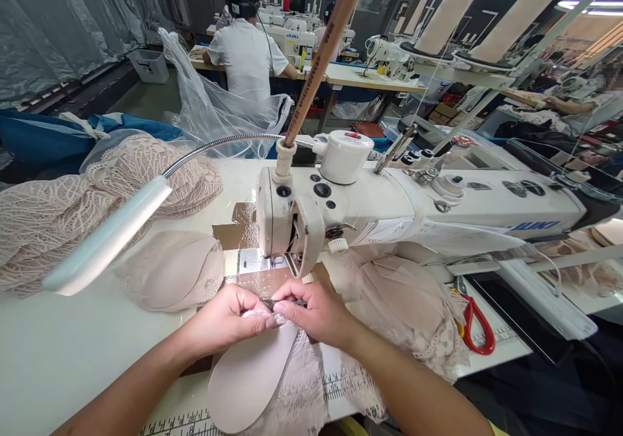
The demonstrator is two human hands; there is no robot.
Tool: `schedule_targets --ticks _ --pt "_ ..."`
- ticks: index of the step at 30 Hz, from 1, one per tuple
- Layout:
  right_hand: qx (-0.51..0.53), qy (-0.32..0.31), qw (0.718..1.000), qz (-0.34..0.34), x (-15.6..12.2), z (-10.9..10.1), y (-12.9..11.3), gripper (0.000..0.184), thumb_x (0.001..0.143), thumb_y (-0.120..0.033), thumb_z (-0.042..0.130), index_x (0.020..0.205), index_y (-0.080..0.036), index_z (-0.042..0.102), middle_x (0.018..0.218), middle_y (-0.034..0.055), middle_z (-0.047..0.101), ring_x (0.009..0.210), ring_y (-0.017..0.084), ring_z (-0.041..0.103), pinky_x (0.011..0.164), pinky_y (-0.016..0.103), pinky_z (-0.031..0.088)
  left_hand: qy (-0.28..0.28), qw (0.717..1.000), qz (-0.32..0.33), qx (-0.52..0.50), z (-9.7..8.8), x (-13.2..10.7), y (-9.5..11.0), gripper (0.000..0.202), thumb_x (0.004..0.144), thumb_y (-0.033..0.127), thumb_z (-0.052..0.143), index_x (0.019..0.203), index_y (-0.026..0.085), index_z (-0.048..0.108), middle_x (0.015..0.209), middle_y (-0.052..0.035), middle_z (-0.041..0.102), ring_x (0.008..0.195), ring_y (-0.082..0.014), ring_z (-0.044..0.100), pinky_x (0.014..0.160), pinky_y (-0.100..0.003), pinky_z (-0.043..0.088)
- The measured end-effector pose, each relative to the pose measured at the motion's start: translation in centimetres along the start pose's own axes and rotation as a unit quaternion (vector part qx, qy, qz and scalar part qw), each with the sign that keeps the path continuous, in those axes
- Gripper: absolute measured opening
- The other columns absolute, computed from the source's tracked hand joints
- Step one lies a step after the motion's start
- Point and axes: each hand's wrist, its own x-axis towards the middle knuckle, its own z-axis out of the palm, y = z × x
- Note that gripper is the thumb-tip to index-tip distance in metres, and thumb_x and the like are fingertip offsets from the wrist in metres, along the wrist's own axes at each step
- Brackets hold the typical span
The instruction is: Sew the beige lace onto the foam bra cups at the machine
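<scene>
In front of the sewing machine (pixel 287 222), my left hand (pixel 221 319) pinches the upper edge of a smooth beige bra cup (pixel 250 381) where lace trim shows. Close beside it, my right hand (pixel 318 309) is closed on the same lace edge, thumb and forefinger pressed together. A small dark thing shows between the fingertips; I cannot make out what it is. Below my hands, the cup hangs over a piece of beige lace (pixel 302 390) lying along the table's front. The machine's needle area is just beyond my fingers.
Stacked cups (pixel 170 270) and a large lace pile (pixel 141 170) lie left, under a bent lamp (pixel 114 231). More lace pieces (pixel 403 293), red-handled scissors (pixel 479 326) and a dark flat tablet-like thing (pixel 516 316) lie right. A person (pixel 250 60) sits at another machine ahead.
</scene>
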Motion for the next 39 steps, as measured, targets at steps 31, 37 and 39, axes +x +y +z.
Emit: schedule_targets --ticks 31,37,39 --pt "0.000 -0.055 0.998 0.002 -0.3 -0.7 -0.3 0.019 0.080 -0.031 0.066 0.095 -0.020 0.070 0.073 -0.0013 0.063 0.067 0.013 0.055 0.060 0.022 0.040 -0.025 0.999 0.022 -0.036 -0.5 0.0 0.3 0.047 0.081 0.047 0.065 0.055 0.017 0.040 0.056 0.0067 0.023 0.054 -0.0081 0.015 0.051 -0.027 0.011" --pt "0.016 -0.013 1.000 -0.004 -0.2 -0.3 0.0 0.014 0.084 -0.030 0.061 0.088 -0.020 0.070 0.074 -0.0009 0.065 0.069 0.013 0.058 0.063 0.023 0.042 -0.022 1.000 0.011 -0.013 -0.5 0.0 0.0 0.044 0.082 0.050 0.062 0.058 0.016 0.048 0.056 0.0056 0.027 0.054 -0.0085 0.019 0.049 -0.026 0.015" --pt "0.046 -0.016 0.999 -0.005 -0.1 -0.1 0.2 0.017 0.085 -0.031 0.060 0.093 -0.020 0.068 0.077 -0.0008 0.064 0.070 0.013 0.057 0.064 0.023 0.043 -0.017 1.000 0.017 -0.001 -0.3 0.0 0.0 0.042 0.083 0.051 0.061 0.064 0.014 0.056 0.057 0.0049 0.030 0.055 -0.0090 0.023 0.050 -0.025 0.019"
